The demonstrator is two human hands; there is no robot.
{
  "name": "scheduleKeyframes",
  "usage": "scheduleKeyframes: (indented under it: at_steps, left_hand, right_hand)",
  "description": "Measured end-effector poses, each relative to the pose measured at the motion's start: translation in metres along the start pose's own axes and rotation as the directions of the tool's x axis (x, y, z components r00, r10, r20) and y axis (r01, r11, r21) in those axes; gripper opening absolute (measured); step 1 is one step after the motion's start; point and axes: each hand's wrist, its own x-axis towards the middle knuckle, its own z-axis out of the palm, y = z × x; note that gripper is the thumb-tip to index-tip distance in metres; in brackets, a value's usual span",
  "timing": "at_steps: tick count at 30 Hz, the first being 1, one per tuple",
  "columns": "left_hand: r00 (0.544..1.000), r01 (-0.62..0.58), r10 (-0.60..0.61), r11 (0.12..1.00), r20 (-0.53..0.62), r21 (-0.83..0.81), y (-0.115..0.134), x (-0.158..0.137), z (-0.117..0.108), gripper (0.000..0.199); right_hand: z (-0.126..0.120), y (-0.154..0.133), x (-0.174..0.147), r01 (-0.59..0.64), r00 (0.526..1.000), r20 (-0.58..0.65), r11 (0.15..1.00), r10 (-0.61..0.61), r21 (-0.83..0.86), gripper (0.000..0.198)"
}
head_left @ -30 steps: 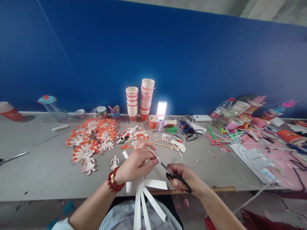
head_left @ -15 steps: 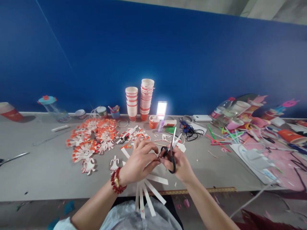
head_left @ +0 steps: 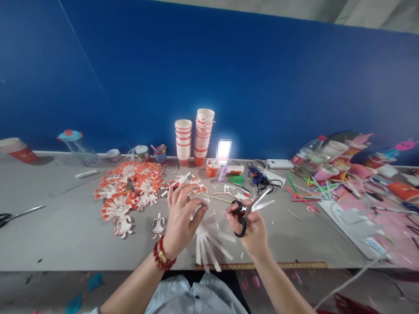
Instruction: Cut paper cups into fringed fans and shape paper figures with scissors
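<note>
My left hand (head_left: 183,218) hovers over the table with its fingers apart and curved. A pale spot shows by its thumb and index fingertips, too small to make out. Below and right of that hand, a paper piece cut into long white strips (head_left: 209,246) fans out toward the table's front edge, slightly blurred. My right hand (head_left: 252,229) grips black-handled scissors (head_left: 257,205), whose parted blades point up and to the right. Small white paper scraps (head_left: 212,213) lie between my hands. A white paper doll figure (head_left: 158,225) lies left of my left hand.
Orange-and-white paper lion-like figures (head_left: 131,185) are heaped at left. Two paper cup stacks (head_left: 203,137) stand by the blue wall. A glue gun (head_left: 258,176) with a black cord lies behind the scissors; pipe cleaners (head_left: 319,187) and bottles crowd the right. A ruler (head_left: 284,265) lines the front edge.
My hands have moved apart, the right one going right with the scissors. The left has let go of the strip-cut paper, which has shifted from over the edge further onto the table.
</note>
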Motion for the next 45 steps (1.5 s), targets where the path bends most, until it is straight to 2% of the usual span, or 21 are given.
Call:
scheduleKeyframes:
  at_steps: [3,5,7,10,13,15,27,45]
  left_hand:
    - [0.999,-0.013,0.016,0.996,0.033,-0.092,0.001,0.003,0.002,0.014]
    - [0.994,-0.032,0.047,0.988,0.096,-0.152,0.002,0.004,0.0,0.015]
    - [0.982,-0.052,0.088,0.976,0.169,-0.209,0.003,0.005,-0.003,0.016]
    - [0.958,-0.063,0.133,0.962,0.255,-0.264,0.005,0.008,-0.008,0.016]
    - [0.945,-0.057,0.144,0.957,0.294,-0.284,0.006,0.011,-0.008,0.015]
    - [0.941,-0.053,0.148,0.953,0.305,-0.298,0.007,0.012,-0.007,0.016]
    - [0.91,-0.063,0.194,0.939,0.367,-0.339,0.011,0.019,-0.014,0.016]
    - [0.898,-0.088,0.203,0.952,0.39,-0.293,0.007,0.02,-0.014,0.014]
  right_hand:
    - [-0.005,-0.001,-0.004,-0.04,0.999,0.004,0.999,0.04,0.018,0.041]
    - [-0.015,-0.002,-0.005,-0.105,0.987,0.122,0.994,0.108,-0.03,0.037]
    - [-0.027,-0.003,-0.005,-0.172,0.927,0.324,0.982,0.187,-0.074,0.04]
    - [-0.04,-0.005,-0.006,-0.261,0.795,0.535,0.958,0.284,-0.12,0.051]
    - [-0.042,-0.007,-0.01,-0.336,0.692,0.629,0.929,0.355,-0.155,0.056]
    - [-0.041,-0.009,-0.012,-0.355,0.662,0.651,0.92,0.372,-0.165,0.059]
    - [-0.04,-0.012,-0.014,-0.382,0.682,0.622,0.913,0.385,-0.145,0.058]
    - [-0.041,-0.005,-0.013,-0.443,0.731,0.501,0.881,0.463,-0.167,0.061]
